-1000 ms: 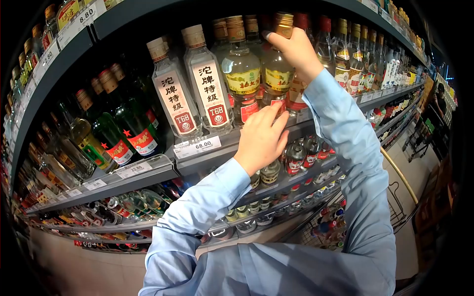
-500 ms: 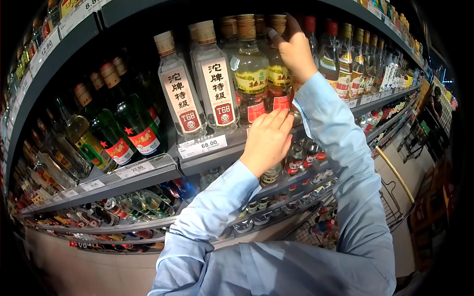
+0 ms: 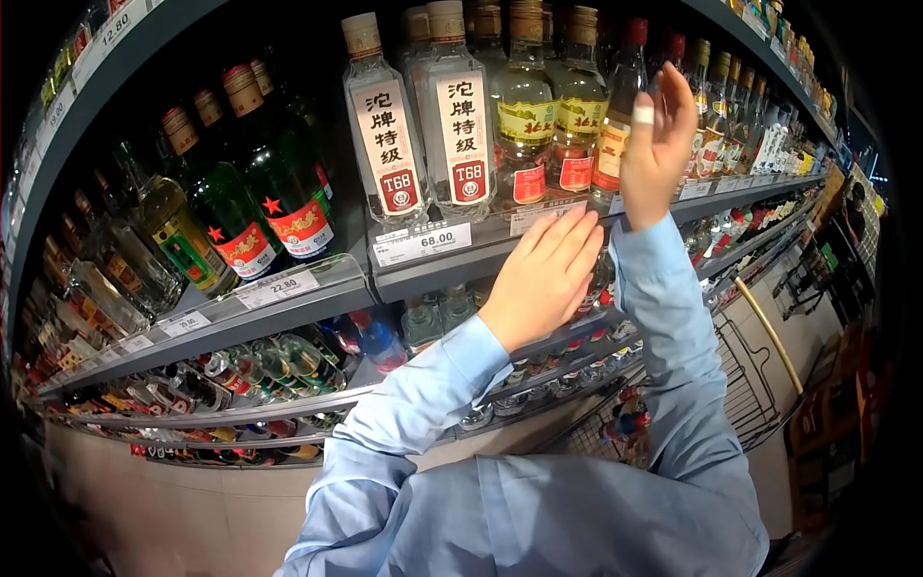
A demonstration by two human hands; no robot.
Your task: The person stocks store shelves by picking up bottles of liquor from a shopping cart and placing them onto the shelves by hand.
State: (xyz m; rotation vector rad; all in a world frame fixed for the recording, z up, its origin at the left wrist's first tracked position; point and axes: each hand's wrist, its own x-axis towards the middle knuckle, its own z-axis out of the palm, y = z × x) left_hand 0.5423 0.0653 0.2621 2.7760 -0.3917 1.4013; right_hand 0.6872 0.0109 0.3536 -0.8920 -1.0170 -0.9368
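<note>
1. We see the left hand (image 3: pixel 543 279) at the front edge of the shelf (image 3: pixel 488 252), with its back turned up to us. Its fingers are straight, laid close together and free of any bottle; the tips reach over this edge, beside a price tag (image 3: pixel 529 221).
2. The right hand (image 3: pixel 663 144) is raised higher, its wrist bent upward. Its fingers are parted from the thumb, gently curved, and they grip nothing. A white band wraps the thumb.
3. Just beside this thumb, near the shelf's front edge, stands the red-capped bottle (image 3: pixel 612 144), of clear glass with a long neck. We cannot tell whether the thumb touches it.
4. To its left, two yellow-labelled bottles (image 3: pixel 526 123) stand upright near the same edge: smooth clear glass, rounded shoulders, gold ridged caps.
5. Further left we find two squarish bottles (image 3: pixel 389 144) with flat faces, pale paper labels and light caps.
6. Both arms are bent forward in light-blue sleeves (image 3: pixel 413 375) of soft, creased cloth.
</note>
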